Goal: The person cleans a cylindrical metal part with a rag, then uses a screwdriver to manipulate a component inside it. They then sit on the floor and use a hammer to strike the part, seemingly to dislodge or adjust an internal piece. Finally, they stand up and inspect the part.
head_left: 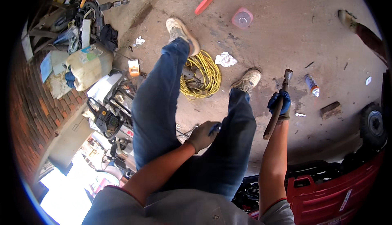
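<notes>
My right hand (280, 103), in a blue and grey work glove, is closed round the wooden handle of a hammer (272, 118). The metal head points away from me, and the handle's end sticks out toward me. Over my thighs is my left hand (205, 136), in the same kind of glove, with its fingers curled in. Whatever those fingers hold, if anything, is hidden. Beyond it, between my shoes, a coil of yellow cable (211, 76) lies on the concrete floor.
A spray can (312, 85) and a brown block (330, 110) lie to the right. Red machinery (322, 196) with a black wheel (372, 123) stands at the near right. At left are a large jug (90, 65) and piled tools. A pink container (242, 18) sits farther off.
</notes>
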Demonstrator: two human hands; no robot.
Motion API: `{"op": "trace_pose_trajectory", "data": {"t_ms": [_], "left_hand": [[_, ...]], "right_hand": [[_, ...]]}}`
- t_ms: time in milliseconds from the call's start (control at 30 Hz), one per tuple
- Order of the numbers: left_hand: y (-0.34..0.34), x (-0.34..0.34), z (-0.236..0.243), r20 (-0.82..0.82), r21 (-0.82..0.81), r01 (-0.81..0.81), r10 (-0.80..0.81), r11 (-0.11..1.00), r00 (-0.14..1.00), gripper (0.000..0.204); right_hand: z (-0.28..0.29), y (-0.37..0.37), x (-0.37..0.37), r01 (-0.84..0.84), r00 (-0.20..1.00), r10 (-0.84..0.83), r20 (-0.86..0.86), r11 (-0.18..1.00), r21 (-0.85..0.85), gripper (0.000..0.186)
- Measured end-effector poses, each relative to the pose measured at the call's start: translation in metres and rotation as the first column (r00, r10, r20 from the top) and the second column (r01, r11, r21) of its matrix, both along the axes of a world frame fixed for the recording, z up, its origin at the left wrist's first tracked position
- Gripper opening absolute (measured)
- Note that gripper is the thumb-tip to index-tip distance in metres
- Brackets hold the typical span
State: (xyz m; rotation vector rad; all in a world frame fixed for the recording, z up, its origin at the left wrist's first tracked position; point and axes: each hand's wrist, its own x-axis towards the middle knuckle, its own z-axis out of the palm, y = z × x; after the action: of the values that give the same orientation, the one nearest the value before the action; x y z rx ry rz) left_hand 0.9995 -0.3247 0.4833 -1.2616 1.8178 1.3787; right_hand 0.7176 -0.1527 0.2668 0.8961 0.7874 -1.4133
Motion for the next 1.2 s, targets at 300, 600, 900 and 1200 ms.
{"op": "trace_pose_trajectory", "data": {"t_ms": [300, 600, 900, 1200], "left_hand": [[0.052, -0.060, 0.031, -0.205, 0.041, -0.325, 0.326, 0.945, 0.923, 0.025], [0.056, 0.009, 0.008, -0.012, 0.097, -0.633, 0.637, 0.768, 0.771, 0.026], [0.038, 0.068, 0.000, 0.205, 0.121, -0.642, 0.614, 0.757, 0.762, 0.026], [-0.183, 0.055, 0.047, -0.382, -0.091, -0.757, 0.680, 0.647, 0.626, 0.025]], "right_hand": [[0.128, 0.008, -0.053, -0.218, 0.955, 0.259, -0.148, 0.945, 0.243, 0.012], [0.135, 0.007, -0.058, -0.358, 0.915, 0.391, -0.097, 0.900, 0.250, 0.008], [0.185, 0.040, -0.014, -0.490, 0.715, 0.649, -0.261, 0.731, 0.476, 0.016], [0.206, -0.075, 0.032, -0.655, 0.450, 0.865, -0.223, 0.489, 0.576, 0.013]]}}
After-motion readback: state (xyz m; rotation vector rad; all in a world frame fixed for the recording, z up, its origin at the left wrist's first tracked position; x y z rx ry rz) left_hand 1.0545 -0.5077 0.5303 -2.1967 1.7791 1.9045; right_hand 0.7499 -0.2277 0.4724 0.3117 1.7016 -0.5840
